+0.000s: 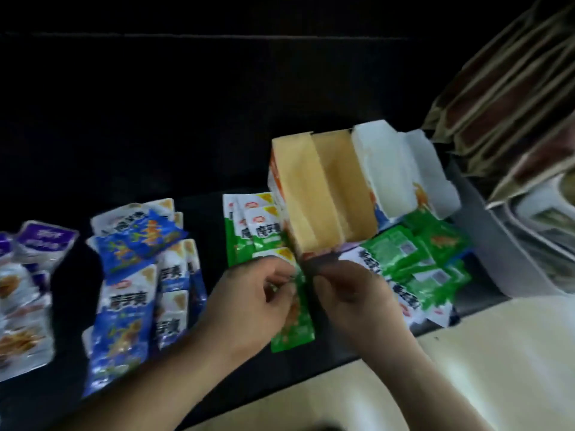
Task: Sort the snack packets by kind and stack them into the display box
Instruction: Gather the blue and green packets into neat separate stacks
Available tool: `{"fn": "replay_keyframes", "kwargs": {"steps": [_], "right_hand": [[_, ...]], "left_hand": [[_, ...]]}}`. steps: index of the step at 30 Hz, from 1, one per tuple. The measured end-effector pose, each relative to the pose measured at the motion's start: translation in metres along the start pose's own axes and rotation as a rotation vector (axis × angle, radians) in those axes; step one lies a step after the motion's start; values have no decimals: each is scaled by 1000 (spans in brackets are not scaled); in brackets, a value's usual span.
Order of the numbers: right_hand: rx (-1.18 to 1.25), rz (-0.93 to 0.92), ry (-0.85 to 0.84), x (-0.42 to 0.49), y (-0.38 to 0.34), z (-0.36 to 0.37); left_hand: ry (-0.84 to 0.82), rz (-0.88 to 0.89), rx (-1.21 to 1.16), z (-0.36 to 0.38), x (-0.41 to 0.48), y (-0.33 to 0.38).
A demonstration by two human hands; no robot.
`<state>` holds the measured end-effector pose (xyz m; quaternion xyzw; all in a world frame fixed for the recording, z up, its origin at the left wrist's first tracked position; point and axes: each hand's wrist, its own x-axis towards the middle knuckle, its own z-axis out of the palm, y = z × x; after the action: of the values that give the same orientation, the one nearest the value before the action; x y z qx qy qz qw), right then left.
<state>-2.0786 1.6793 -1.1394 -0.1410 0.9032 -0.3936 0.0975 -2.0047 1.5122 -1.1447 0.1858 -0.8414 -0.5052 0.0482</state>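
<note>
Both hands are on one green packet [295, 325] right in front of the display box [314, 194]. The left hand [249, 295] and right hand [351, 295] each have fingers curled, pinching its top end. The box stands open on the dark desk [211, 225], looks empty inside. More green packets [417, 262] are piled just beside it, and blue packets [124, 306] further left.

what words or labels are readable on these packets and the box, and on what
"魔芋爽", blurred, likely: blue packets and front-up green packets.
Purple packets: too blurred.
Face-down green packets: code squares, unreadable.
Green packet pinched by left hand and right hand: too blurred.
Display box: nothing readable.
</note>
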Motion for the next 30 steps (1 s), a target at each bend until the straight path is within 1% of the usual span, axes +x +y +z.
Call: {"fn": "replay_keyframes", "kwargs": {"steps": [2,5,7,9,10,13,14,16,17,19,23,26,28,30], "right_hand": [[-89,48,87,-1,27,-25],[-197,61,308,-3,72,-59],[-233,146,390,-4,99,-72],[-194,271,403,-4,120,-78],[-173,304,390,-2,127,-79],[-148,272,294,3,142,-72],[-172,259,254,3,143,-69],[-236,229,220,0,145,-63],[-248,224,236,-2,144,-62],[-222,233,278,-6,143,-61],[-160,236,290,-23,137,-60],[-124,208,284,-31,131,-63],[-114,201,308,-29,128,-70],[-142,222,361,-18,127,-80]], "left_hand": [[-67,88,86,27,3,10],[-225,255,310,65,12,28],[-318,285,432,89,23,40],[-372,268,521,112,38,51],[-393,265,557,122,45,55],[-446,260,645,145,60,55],[-442,262,665,150,61,52],[-360,285,684,156,61,47],[-309,300,695,157,61,47],[-262,314,712,158,59,50],[-237,343,757,155,50,54],[-278,395,850,150,39,54],[-302,377,884,141,36,56],[-248,342,839,128,35,60]]}}
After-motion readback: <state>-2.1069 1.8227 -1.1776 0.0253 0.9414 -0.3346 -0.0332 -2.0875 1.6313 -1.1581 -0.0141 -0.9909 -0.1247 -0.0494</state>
